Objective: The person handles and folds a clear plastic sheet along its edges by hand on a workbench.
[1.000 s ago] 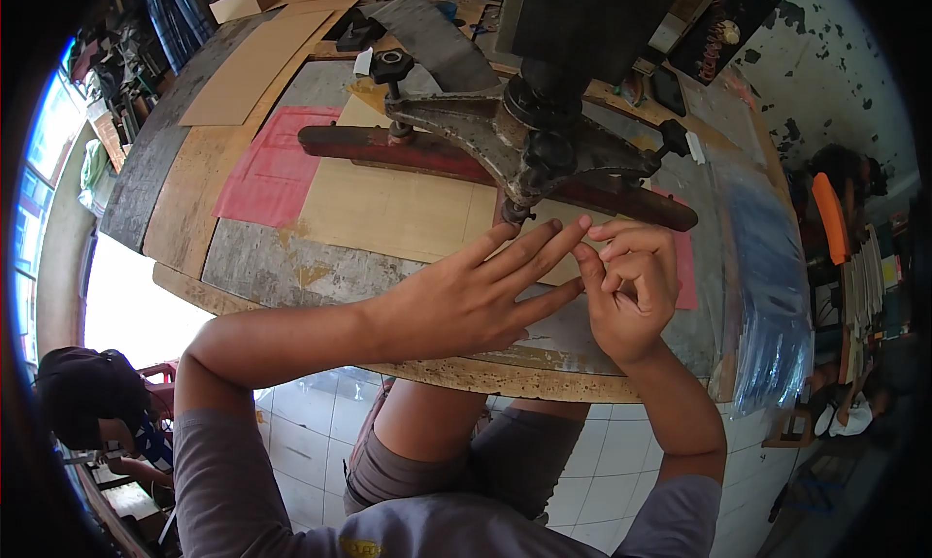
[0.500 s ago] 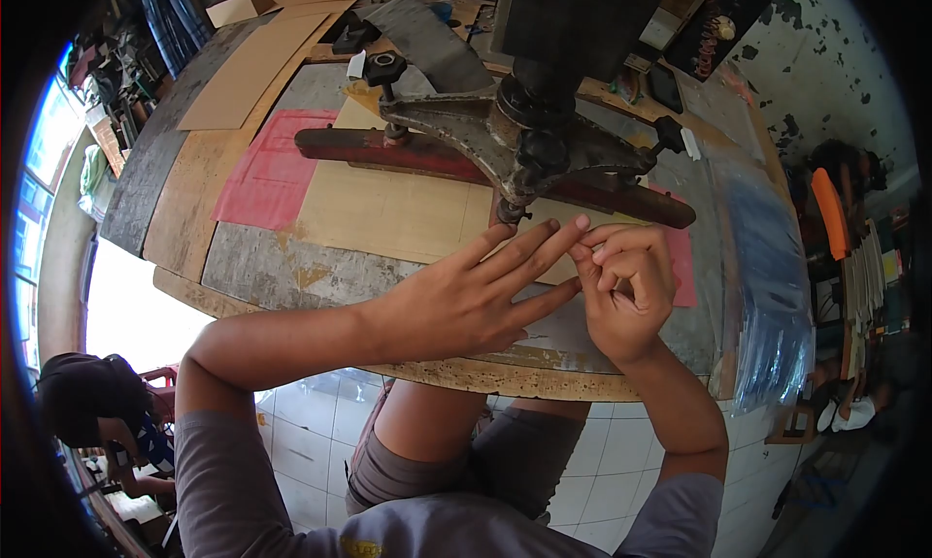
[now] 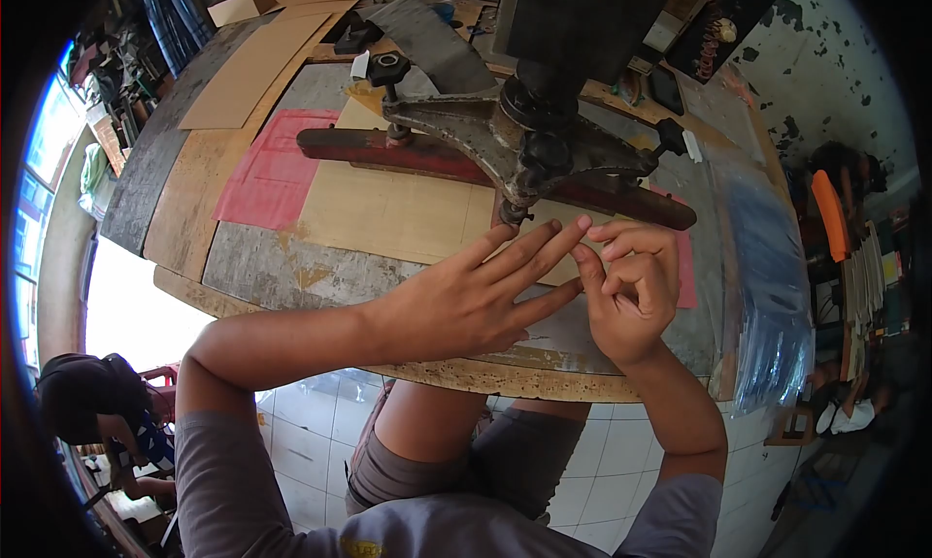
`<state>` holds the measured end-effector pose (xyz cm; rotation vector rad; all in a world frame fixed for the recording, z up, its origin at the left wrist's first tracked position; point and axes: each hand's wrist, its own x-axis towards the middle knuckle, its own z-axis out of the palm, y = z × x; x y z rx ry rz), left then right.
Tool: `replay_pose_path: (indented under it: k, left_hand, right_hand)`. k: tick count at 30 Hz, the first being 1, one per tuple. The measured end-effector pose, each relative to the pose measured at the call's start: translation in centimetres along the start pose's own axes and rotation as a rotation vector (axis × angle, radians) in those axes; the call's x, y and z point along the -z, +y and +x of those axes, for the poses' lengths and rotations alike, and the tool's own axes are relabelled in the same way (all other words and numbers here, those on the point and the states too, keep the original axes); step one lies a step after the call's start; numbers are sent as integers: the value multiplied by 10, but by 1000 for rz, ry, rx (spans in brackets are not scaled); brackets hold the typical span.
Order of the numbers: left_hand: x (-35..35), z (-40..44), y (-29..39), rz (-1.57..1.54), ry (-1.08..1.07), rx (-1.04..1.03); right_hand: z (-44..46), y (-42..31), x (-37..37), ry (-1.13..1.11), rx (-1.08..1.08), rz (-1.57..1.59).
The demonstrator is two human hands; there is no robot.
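My left hand (image 3: pixel 485 291) stretches over the near part of the table, fingers spread and holding nothing. One of its fingertips comes up close to the small knob at the front of a dark metal clamp frame (image 3: pixel 466 136); whether they touch I cannot tell. Beside it, my right hand (image 3: pixel 636 291) is curled, thumb and fingertips close to the left hand's fingertips, and I see nothing in it. Beyond the hands, a tan sheet (image 3: pixel 388 213) lies under the frame's dark red bar (image 3: pixel 349 147). A pink-red piece (image 3: pixel 267 165) shows at the sheet's left.
A dark upright column (image 3: pixel 582 24) carries the clamp frame. Brown cardboard (image 3: pixel 248 73) lies at the left of the worktable, and clear plastic sheets (image 3: pixel 767 286) hang over its right side. Another person (image 3: pixel 97 403) sits low at the left.
My right fingertips have drawn slightly away from the left hand's fingertip, moving a little to the right. The left hand keeps nearly the same place.
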<state>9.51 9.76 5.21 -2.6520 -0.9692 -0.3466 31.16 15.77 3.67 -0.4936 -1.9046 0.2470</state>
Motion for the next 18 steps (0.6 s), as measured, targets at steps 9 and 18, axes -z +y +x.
replay_pose_path:
  k: [9,18]
  left_hand:
    - [-6,-1,3,22,1,8]
    - [-2,1,3,29,-43,11]
  right_hand:
    - [-6,1,-3,23,-213,236]
    - [-8,3,-1,-18,-174,200]
